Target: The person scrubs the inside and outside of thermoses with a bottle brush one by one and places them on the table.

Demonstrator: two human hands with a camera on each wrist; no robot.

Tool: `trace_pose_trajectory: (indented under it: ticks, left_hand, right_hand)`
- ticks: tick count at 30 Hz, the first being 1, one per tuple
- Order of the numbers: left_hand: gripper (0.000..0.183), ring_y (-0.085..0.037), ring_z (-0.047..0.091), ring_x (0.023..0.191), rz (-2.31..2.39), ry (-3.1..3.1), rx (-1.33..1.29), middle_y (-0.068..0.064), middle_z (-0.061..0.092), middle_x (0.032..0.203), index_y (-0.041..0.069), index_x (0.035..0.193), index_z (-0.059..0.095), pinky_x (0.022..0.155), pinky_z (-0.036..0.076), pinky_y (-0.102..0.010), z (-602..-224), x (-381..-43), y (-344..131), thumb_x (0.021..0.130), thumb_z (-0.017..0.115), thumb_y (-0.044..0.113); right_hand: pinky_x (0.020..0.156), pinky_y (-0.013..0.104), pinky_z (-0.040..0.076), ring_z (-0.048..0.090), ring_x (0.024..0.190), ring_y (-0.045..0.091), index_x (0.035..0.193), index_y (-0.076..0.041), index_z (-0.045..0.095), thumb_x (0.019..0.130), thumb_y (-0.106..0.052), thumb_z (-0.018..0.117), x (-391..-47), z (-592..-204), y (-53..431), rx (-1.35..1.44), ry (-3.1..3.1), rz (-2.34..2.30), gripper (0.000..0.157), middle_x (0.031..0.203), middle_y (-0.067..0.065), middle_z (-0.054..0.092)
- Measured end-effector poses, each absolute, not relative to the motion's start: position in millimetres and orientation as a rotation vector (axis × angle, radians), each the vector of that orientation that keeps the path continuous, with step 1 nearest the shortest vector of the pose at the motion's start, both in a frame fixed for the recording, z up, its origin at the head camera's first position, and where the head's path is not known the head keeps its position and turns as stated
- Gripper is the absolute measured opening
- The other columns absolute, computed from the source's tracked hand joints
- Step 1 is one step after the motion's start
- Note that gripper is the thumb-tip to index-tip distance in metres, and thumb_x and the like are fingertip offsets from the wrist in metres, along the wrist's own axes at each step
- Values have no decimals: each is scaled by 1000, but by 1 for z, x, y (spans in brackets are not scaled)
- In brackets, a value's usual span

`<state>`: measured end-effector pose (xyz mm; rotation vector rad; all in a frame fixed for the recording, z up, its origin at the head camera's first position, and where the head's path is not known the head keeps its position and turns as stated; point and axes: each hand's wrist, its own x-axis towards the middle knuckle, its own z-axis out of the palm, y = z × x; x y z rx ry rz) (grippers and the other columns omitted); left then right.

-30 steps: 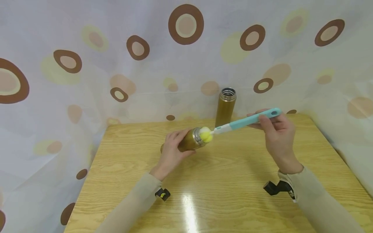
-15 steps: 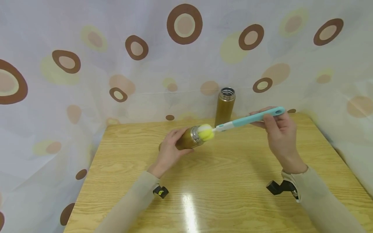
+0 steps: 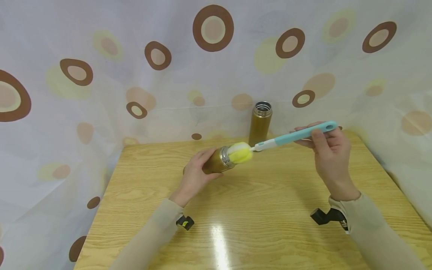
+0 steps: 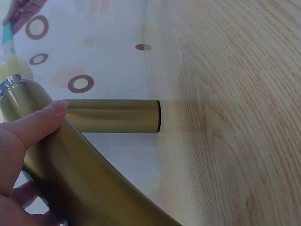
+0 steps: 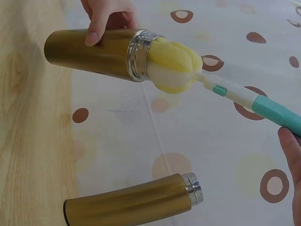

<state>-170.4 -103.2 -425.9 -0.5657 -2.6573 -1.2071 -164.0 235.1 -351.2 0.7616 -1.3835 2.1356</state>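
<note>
My left hand grips a gold-brown thermos bottle round its body, holding it tilted with its open metal mouth toward the right. Between thumb and fingers, my right hand holds a bottle brush by its teal handle. The brush's yellow and white sponge head sits at the bottle's mouth, partly inside and partly out, as the right wrist view also shows with the sponge. Its tip inside the bottle is hidden. In the left wrist view, the thumb lies along the bottle.
A second gold-brown thermos stands upright and lidless at the back of the wooden table, behind the brush. A white sheet with brown and yellow circles hangs behind the table and on both sides.
My right hand has moved right and slightly up with the bottle brush, and more of the sponge head shows outside the mouth. My left hand and its thermos have shifted slightly left.
</note>
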Motion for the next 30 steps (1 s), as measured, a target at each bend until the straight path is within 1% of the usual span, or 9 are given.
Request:
trace_pose_trajectory:
  ticks: [8, 18, 23, 26, 30]
  left_hand:
    - [81, -34, 57, 131, -1202, -2638, -582, -11, 61, 143, 17, 149, 58, 105, 48, -59, -427, -170, -104, 77, 95, 19]
    - [82, -34, 56, 133, -1257, -2632, -595, -13, 60, 143, 15, 149, 57, 109, 46, -57, -425, -174, -106, 76, 95, 15]
    - [83, -34, 56, 133, -1264, -2632, -603, -12, 61, 143, 16, 150, 57, 110, 45, -58, -424, -174, -108, 76, 95, 15]
    - [84, -34, 54, 135, -1324, -2632, -576, -12, 59, 146, 16, 150, 56, 112, 43, -56, -426, -174, -111, 76, 94, 14]
    - [84, -33, 53, 136, -1417, -2634, -443, -12, 58, 148, 15, 151, 55, 115, 42, -53, -430, -173, -120, 77, 94, 13]
  right_hand:
    - [79, 39, 62, 77, 91, 34, 105, 29, 57, 104, 13, 47, -165, -350, 235, 646, -1294, 2198, 19, 96, 29, 74]
    - [82, 39, 62, 77, 92, 35, 107, 27, 56, 104, 13, 45, -167, -349, 239, 712, -1239, 2227, 17, 97, 29, 73]
    - [81, 40, 62, 77, 92, 35, 107, 26, 56, 105, 13, 45, -168, -347, 243, 723, -1213, 2241, 17, 97, 30, 73]
    - [82, 42, 62, 77, 90, 36, 106, 24, 56, 105, 11, 45, -168, -343, 248, 687, -1173, 2277, 17, 97, 30, 73]
    - [83, 46, 61, 76, 90, 40, 106, 24, 55, 105, 12, 45, -169, -340, 260, 642, -1094, 2307, 16, 97, 34, 71]
